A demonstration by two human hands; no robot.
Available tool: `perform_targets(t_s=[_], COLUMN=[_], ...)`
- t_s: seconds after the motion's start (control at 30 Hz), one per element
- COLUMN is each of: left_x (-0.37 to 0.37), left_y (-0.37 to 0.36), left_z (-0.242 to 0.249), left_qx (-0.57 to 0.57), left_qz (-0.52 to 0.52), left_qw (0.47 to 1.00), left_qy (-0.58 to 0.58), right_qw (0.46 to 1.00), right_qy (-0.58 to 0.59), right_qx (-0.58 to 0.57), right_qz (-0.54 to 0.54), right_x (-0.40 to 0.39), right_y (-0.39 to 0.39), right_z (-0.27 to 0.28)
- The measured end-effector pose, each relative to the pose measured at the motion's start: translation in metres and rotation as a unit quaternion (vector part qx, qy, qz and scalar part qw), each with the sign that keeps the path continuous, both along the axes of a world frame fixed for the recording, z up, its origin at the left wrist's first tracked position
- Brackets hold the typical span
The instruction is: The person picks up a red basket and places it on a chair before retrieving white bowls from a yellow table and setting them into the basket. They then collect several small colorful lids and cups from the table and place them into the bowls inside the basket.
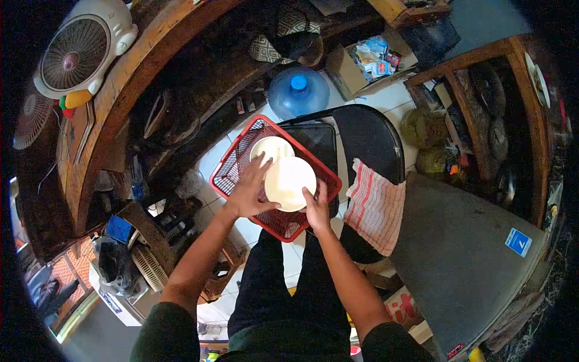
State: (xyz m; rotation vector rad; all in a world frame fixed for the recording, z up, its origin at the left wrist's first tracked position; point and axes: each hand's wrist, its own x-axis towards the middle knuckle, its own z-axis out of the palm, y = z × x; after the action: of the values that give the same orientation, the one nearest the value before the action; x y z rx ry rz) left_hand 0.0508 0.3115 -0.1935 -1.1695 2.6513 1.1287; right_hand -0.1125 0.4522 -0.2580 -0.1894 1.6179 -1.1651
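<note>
A round cream bowl (pixel 291 184) is over a red plastic basket (pixel 224 163). My right hand (pixel 317 208) grips its right edge, thumb on the near side and fingers along the outside. Partly behind it, a second cream bowl (pixel 269 146) shows inside the basket's outline. My left hand (pixel 248 188) has its fingers spread, the fingertips overlapping the second bowl and the thumb right at the lower left edge of the front bowl. The basket's inside is partly hidden by the bowls and my hands.
A black chair (pixel 375 136) stands to the right with a red-striped cloth (pixel 377 208) on it. Beyond the basket are a blue water jug (pixel 298 99) and a cardboard box (pixel 345 72) of packets. A dark grey surface (pixel 464 259) fills the right; a fan (pixel 75 51) sits upper left.
</note>
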Motion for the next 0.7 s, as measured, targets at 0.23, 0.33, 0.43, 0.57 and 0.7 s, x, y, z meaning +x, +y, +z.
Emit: perform_targets(t_s=[0.23, 0.33, 0.43, 0.57, 0.7], left_x=[-0.010, -0.016, -0.023, -0.025, -0.028], left_y=[-0.008, -0.012, -0.012, -0.016, -0.022], left_z=[-0.007, -0.003, 0.001, -0.007, -0.028], left_qx=[0.016, 0.021, 0.010, -0.021, -0.077], left_qz=[-0.059, -0.051, -0.037, -0.035, 0.009], left_qw=[0.998, 0.998, 0.999, 0.999, 0.997], left_qy=[0.008, -0.003, 0.002, -0.002, -0.032], right_qw=[0.999, 0.993, 0.974, 0.995, 0.998], right_qy=[-0.008, 0.067, 0.152, -0.049, -0.020], right_qx=[-0.009, -0.088, -0.146, -0.067, -0.022], right_qz=[0.039, 0.052, 0.079, 0.057, 0.051], right_x=[0.012, 0.016, 0.017, 0.015, 0.014], right_y=[-0.034, -0.032, -0.029, -0.035, -0.032], right_z=[0.007, -0.031, -0.048, -0.015, -0.003])
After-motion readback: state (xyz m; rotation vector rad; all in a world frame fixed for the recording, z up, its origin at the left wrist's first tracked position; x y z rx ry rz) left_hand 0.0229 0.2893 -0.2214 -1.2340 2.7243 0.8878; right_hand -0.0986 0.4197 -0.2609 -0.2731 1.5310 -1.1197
